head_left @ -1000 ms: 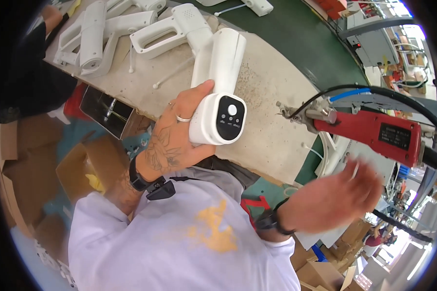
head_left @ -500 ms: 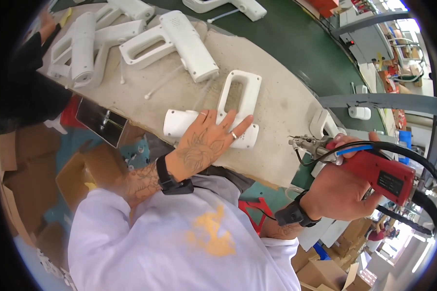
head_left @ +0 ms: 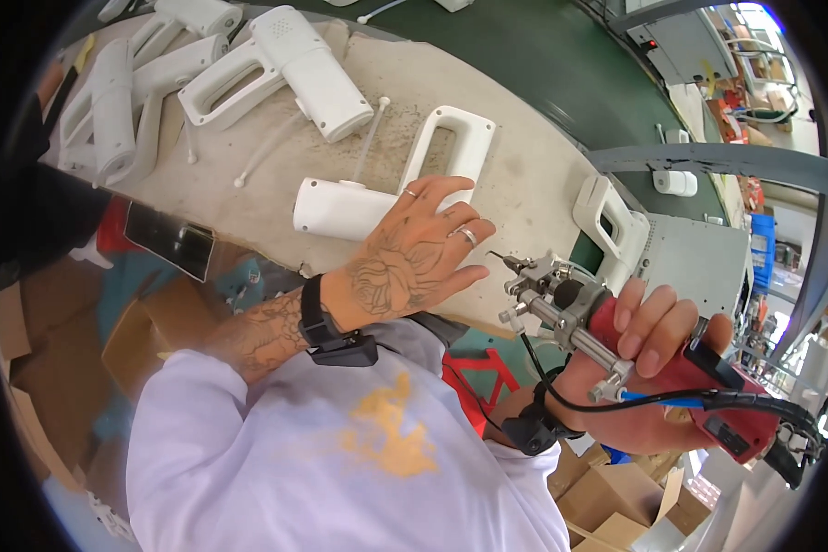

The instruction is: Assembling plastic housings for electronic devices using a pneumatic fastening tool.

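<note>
A white plastic housing (head_left: 340,210) with a barrel-shaped body and a loop handle lies on the worktable in front of me. Tattooed and ringed, my left hand (head_left: 414,244) presses over the barrel's right part, fingers curled across it and thumb apart; it hides that end. My right hand (head_left: 649,368) is closed round a red hand-held power tool (head_left: 722,391). This tool has a metal clamp assembly at its front and a thin dark tip, which points toward my left hand and stays a short way off it. Black and blue lines trail from the tool.
Several similar white housings lie at the far left of the worktable (head_left: 515,120). Another white housing (head_left: 607,225) sits by the right edge, near a grey metal bar (head_left: 708,158). Cardboard boxes (head_left: 612,497) stand below. Another person's dark sleeve (head_left: 41,202) shows at left.
My right hand has brought the red tool leftward, its tip now nearer my left hand. My left fingers have bent more over the housing. The whole view has shifted slightly.
</note>
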Motion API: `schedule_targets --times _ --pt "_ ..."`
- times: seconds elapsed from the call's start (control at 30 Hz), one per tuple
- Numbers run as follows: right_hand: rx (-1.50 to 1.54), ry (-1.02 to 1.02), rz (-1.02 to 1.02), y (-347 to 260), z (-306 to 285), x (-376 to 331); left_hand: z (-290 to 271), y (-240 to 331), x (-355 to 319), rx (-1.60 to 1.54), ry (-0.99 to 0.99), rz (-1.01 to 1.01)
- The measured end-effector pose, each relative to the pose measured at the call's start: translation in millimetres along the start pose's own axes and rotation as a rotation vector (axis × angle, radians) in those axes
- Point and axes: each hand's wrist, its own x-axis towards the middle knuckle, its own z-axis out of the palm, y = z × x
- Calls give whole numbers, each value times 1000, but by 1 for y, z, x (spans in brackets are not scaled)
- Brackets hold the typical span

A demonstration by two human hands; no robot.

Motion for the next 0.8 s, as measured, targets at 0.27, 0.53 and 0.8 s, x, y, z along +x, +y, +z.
schedule_targets --times 0.27,0.53,0.8 --pt "37 -54 -13 2 -5 2 -1 -4 5 16 88 94" --pt "52 -100 32 -3 -15 -1 3 -5 8 -11 82 162" --pt "-134 11 -102 4 0 -9 -17 -4 8 56 -99 118"
